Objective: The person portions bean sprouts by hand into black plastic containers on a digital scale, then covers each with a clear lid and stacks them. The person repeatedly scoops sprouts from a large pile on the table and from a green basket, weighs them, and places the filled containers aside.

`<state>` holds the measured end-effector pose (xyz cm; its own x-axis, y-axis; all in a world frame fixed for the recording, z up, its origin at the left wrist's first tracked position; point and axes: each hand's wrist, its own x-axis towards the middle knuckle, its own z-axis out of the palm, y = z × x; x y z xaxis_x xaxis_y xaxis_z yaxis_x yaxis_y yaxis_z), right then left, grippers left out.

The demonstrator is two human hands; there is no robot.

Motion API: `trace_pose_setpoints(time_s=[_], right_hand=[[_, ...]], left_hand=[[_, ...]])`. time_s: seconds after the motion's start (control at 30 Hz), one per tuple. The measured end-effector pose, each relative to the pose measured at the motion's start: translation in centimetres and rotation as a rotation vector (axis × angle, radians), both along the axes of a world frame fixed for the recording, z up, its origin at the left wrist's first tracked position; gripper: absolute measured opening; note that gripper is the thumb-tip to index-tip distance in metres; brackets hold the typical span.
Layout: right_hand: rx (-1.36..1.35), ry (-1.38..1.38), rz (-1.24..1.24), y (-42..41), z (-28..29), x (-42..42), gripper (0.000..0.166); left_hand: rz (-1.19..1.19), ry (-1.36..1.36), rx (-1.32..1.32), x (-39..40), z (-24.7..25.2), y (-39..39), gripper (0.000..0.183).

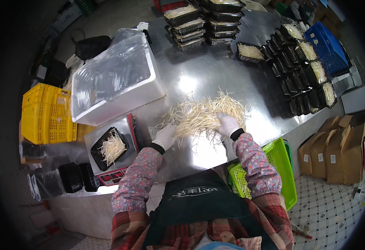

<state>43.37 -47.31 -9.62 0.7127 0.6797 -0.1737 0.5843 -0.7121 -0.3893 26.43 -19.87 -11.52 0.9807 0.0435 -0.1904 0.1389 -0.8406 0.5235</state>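
Note:
A loose heap of bean sprouts (201,117) lies on the steel table in front of me. My left hand (165,136), in a white glove, is closed around the left end of a bundle, its fingertips partly hidden. My right hand (228,124), gloved too, grips the same bundle from the right. To the left, a black plastic tray (95,151) with a small mound of sprouts (113,148) rests on a digital scale (90,139). The scale's red display panel (112,177) faces me.
A white foam box (132,100) with plastic film stands behind the scale, beside a yellow crate (49,114). Stacked filled trays (188,36) are at the back, more (318,72) at right near a blue crate (326,47). Green baskets (287,184) and cardboard boxes (332,156) sit below right.

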Motion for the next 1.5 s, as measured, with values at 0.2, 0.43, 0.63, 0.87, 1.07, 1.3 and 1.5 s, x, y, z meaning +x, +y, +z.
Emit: trace_pose_setpoints(time_s=[0.2, 0.43, 0.63, 0.87, 1.07, 1.3, 1.5], right_hand=[[0.081, 0.060, -0.080, 0.1, 5.4, 0.2, 0.054], [-0.122, 0.090, 0.093, 4.3, -0.1, -5.3, 0.095], [-0.228, 0.054, 0.146, 2.1, 0.1, -5.0, 0.116], [-0.272, 0.119, 0.117, 4.2, -1.2, -4.7, 0.082], [-0.127, 0.099, 0.214, 0.9, -4.0, -3.4, 0.038], [-0.019, 0.131, -0.110, -2.1, 2.8, 2.0, 0.032], [-0.024, 0.201, 0.055, 3.4, -0.3, -1.1, 0.059]], left_hand=[[-0.172, -0.228, -0.048, -4.5, 3.4, -1.3, 0.048], [0.050, -0.292, 0.103, -6.4, -1.5, -7.6, 0.083], [-0.003, -0.152, 0.259, -4.5, 0.2, -6.2, 0.112], [-0.129, 0.112, 0.107, 3.2, -0.9, -4.8, 0.088], [-0.046, 0.095, -0.080, 2.0, -1.1, -5.5, 0.031], [-0.128, -0.021, 0.124, -0.2, 1.0, -4.2, 0.053], [-0.020, -0.042, 0.350, -0.4, 1.7, -7.5, 0.085]])
